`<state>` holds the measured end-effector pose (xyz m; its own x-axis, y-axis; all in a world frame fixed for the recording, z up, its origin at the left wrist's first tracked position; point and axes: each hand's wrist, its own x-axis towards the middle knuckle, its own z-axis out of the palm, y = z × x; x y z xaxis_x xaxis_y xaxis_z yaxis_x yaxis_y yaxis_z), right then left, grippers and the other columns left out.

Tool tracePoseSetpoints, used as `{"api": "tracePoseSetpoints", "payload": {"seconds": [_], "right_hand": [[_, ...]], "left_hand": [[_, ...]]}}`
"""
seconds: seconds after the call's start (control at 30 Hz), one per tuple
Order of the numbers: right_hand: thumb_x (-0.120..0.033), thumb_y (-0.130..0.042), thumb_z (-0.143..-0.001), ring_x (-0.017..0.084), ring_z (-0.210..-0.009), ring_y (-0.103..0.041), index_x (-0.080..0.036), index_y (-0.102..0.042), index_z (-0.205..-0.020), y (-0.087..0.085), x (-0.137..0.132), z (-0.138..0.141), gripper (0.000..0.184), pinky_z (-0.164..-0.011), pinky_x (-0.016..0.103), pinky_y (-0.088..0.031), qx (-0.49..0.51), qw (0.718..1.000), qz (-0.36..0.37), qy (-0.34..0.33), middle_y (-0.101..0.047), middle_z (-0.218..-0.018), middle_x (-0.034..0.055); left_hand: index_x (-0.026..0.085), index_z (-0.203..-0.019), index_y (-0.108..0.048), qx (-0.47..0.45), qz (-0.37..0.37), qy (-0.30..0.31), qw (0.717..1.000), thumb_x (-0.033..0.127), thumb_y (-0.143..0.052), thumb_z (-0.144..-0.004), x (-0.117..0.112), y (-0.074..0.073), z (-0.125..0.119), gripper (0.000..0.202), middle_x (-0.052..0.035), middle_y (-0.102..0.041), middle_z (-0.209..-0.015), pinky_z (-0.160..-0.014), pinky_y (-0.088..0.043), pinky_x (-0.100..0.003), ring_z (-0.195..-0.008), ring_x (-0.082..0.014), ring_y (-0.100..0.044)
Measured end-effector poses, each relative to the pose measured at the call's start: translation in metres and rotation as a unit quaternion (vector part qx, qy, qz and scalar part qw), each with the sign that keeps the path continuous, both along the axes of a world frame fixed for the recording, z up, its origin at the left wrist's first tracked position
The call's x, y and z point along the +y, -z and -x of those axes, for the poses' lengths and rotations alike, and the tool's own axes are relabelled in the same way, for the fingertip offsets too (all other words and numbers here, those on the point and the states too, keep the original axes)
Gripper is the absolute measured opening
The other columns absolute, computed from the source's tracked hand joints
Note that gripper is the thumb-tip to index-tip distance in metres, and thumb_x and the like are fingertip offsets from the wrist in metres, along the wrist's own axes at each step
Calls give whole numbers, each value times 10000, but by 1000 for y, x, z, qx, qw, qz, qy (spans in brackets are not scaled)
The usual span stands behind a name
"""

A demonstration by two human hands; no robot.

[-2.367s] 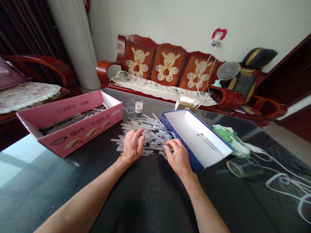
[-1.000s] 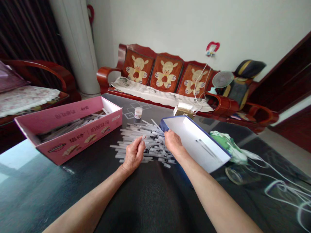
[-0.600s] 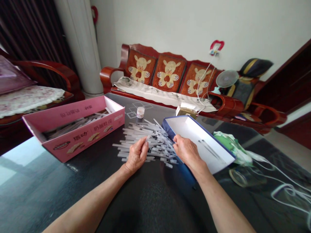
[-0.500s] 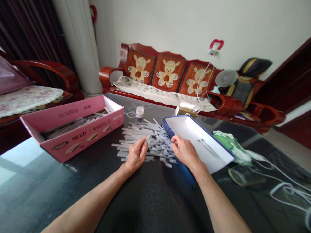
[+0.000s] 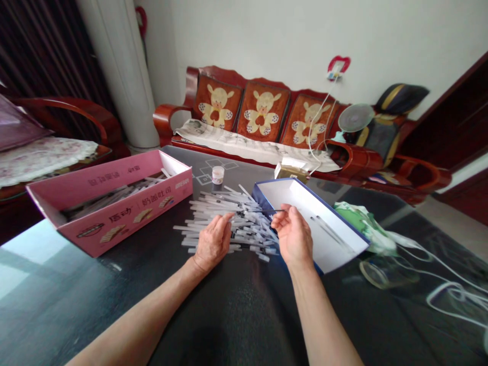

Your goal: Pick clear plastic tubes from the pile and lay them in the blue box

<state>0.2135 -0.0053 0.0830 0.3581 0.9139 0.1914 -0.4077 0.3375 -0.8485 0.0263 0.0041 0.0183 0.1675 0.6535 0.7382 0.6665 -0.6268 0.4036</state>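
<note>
A heap of thin clear plastic tubes lies on the dark glass table. My left hand rests at the heap's near edge, fingers pinched on one clear tube. My right hand is raised just right of the heap, pinching a thin dark refill that points left toward the left hand. Behind the right hand sits an open blue box with a white inside, holding a couple of thin pieces.
A pink carton with more tubes stands at the left. A small white jar and a tan box sit at the table's far side. A green cloth, a clear glass and white cables lie at the right. A wooden sofa is behind.
My right hand has come off the heap and lifted, now pinching a thin dark refill aimed at my left hand. The left hand keeps its pinched tube in place.
</note>
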Motion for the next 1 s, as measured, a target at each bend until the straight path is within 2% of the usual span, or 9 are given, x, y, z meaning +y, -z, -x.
{"api": "tracePoseSetpoints", "payload": {"seconds": [0.17,0.5,0.63,0.73,0.87,0.93,1.0], "right_hand": [[-451,-660,-766,92,-544,-551,-162,-659,-828,6,0,1,296,-506,210,-452,-34,999,5,-3,-602,-596,-23],[-484,-597,-815,98,-574,-554,-180,-656,-853,19,1,8,312,-529,211,-460,-114,993,23,-8,-598,-627,-22],[-476,-567,-846,105,-601,-561,-189,-657,-880,21,-1,8,303,-553,219,-467,-138,990,17,-25,-600,-651,-17],[-483,-535,-867,120,-650,-581,-200,-667,-910,22,-5,14,316,-599,237,-486,-188,981,17,-39,-625,-705,-2],[-475,-546,-860,147,-764,-609,-226,-698,-932,25,-11,27,301,-637,249,-504,-296,951,25,-88,-673,-946,38],[-458,-589,-836,151,-786,-624,-231,-690,-968,27,-12,32,281,-631,244,-509,-274,954,45,-117,-678,-977,38],[-439,-631,-807,147,-777,-643,-225,-659,-988,28,-11,33,281,-618,237,-516,-191,970,71,-131,-690,-927,30]], "left_hand": [[155,-1170,-509,27,-25,-2,999,166,-368,-937,-2,-1,-1,272,-43,-572,-814,-725,-484,-248,-774,-150,-562],[153,-1228,-499,46,-40,39,997,155,-406,-927,-4,-1,-2,316,-41,-580,-812,-707,-470,-241,-757,-141,-547],[178,-1198,-541,61,-49,17,997,217,-453,-926,-4,0,-1,288,-37,-601,-829,-694,-463,-228,-766,-135,-564],[197,-1174,-574,80,-55,-15,995,264,-459,-932,-4,-1,-1,276,-29,-610,-804,-657,-447,-219,-736,-128,-569],[220,-1104,-626,95,-45,-29,994,316,-472,-931,-6,-4,-1,250,-10,-586,-719,-633,-421,-219,-686,-124,-564],[223,-1007,-662,94,-35,-51,994,333,-484,-925,-6,-6,-1,224,0,-565,-668,-593,-392,-216,-645,-118,-550],[222,-930,-677,91,-30,-72,993,336,-491,-919,-6,-6,-1,218,4,-560,-645,-564,-364,-217,-623,-113,-540]]}}
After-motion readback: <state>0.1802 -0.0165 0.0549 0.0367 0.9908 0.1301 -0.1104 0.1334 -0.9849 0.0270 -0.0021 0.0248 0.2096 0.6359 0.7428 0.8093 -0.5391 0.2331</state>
